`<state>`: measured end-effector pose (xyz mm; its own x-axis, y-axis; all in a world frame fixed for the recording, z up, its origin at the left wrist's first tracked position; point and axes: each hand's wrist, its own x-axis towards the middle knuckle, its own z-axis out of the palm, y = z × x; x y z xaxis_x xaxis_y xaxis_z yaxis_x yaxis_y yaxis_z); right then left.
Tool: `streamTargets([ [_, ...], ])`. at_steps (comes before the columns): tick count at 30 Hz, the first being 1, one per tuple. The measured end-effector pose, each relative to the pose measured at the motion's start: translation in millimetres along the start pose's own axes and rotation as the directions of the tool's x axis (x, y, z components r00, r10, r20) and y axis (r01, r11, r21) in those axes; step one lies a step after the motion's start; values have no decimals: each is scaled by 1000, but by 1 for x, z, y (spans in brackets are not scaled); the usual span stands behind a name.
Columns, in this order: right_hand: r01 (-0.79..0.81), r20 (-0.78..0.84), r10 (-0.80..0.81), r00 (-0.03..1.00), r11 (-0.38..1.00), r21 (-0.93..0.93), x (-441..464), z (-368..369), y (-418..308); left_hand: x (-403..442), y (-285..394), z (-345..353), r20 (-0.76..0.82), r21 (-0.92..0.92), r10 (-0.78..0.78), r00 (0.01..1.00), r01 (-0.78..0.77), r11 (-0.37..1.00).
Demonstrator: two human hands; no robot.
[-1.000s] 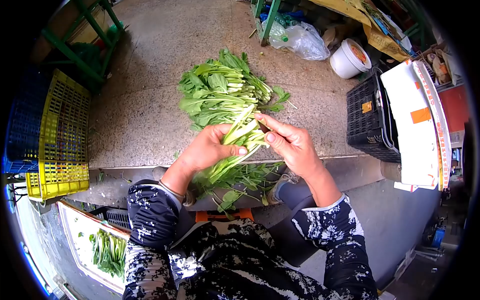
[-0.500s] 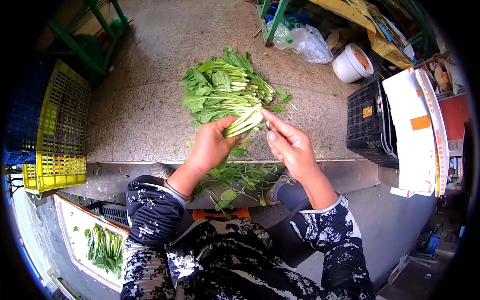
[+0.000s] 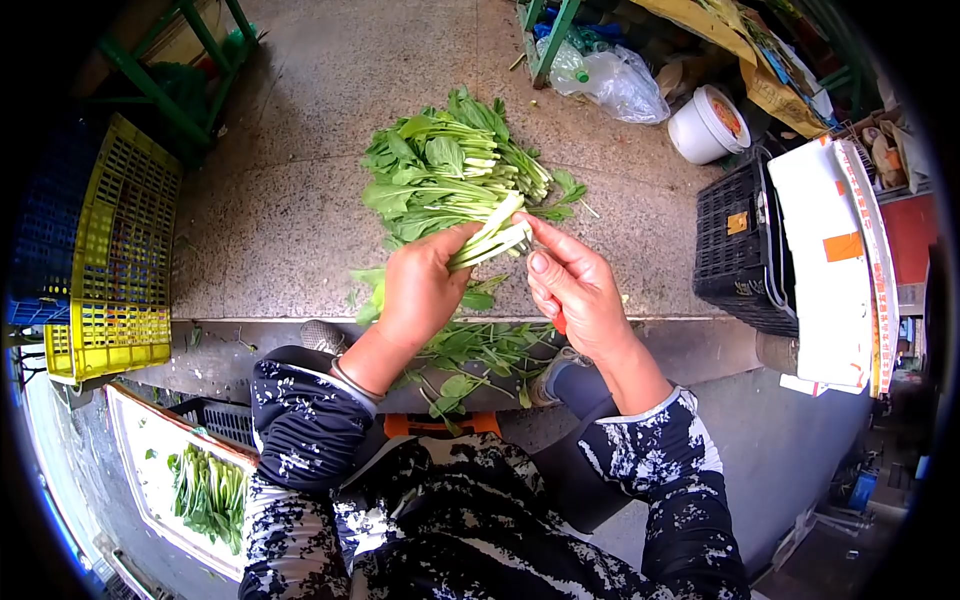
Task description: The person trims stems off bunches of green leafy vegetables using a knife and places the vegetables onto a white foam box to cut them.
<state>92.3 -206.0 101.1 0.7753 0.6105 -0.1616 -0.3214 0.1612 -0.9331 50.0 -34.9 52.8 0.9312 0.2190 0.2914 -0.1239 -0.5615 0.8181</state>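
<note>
My left hand [image 3: 422, 285] is closed around a small bunch of leafy green stems [image 3: 492, 243], their pale cut ends pointing right. At those ends is my right hand [image 3: 578, 285], its forefinger touching the stems. It grips a small knife [image 3: 560, 323]; a bit of red handle shows below the fingers, and most of the blade is hidden. Just beyond both hands lies a heap of leafy greens [image 3: 440, 165] on the stone floor [image 3: 300, 200], stems to the right. Loose leaves and trimmings [image 3: 475, 360] are scattered below, between my feet.
Yellow and blue crates [image 3: 120, 250] stand at left. A white foam box [image 3: 140, 470] with bundled greens [image 3: 210, 495] is lower left. On the right are a black crate [image 3: 735, 245], a white board [image 3: 815, 260] and a white bucket [image 3: 705, 125]. Plastic bags [image 3: 620, 85] lie farther back.
My left hand has turned slightly, and leaves now show at its left side. The right hand has shifted a little along the stem ends, and more of the red handle is visible.
</note>
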Motion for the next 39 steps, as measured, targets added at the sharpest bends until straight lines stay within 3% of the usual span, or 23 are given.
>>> streamTargets([
  [6,-55,17,54,998,992,112,0,2,-2,1,4,-4,-36,153,125,991,-118,981],
  [10,-61,29,58,998,991,119,1,-1,-1,1,8,-8,-21,205,160,987,-152,967],
  [11,-38,15,38,999,998,40,0,-2,-1,0,6,-6,-20,205,159,987,-151,967],
  [13,-16,2,16,1000,999,-40,-1,-5,-2,0,4,-3,-34,-53,71,997,-73,996],
  [15,79,37,-73,997,978,-195,-3,-10,-3,0,5,-3,17,-108,30,999,-28,994],
  [17,74,34,-69,997,978,-195,-5,-15,-3,1,7,-4,68,-159,-12,998,23,987],
  [19,68,30,-63,998,978,-195,-7,-24,-4,0,8,-4,125,-299,-149,981,180,937],
  [22,191,-25,-200,979,960,-206,-4,-35,-10,1,1,-4,88,-338,-88,992,112,934],
  [25,120,-32,-127,991,979,-164,-6,-27,-13,-2,2,-8,166,-202,-111,980,144,969],
  [36,-46,59,52,997,993,-110,-1,-19,-15,-3,11,-13,263,-257,-112,958,182,949],
  [38,18,32,-13,999,982,-187,0,-24,-16,-3,10,-12,300,-284,-117,947,205,937],
  [39,71,-17,-80,997,955,-289,2,-25,-19,-3,7,-11,326,-408,-111,939,245,880],
])
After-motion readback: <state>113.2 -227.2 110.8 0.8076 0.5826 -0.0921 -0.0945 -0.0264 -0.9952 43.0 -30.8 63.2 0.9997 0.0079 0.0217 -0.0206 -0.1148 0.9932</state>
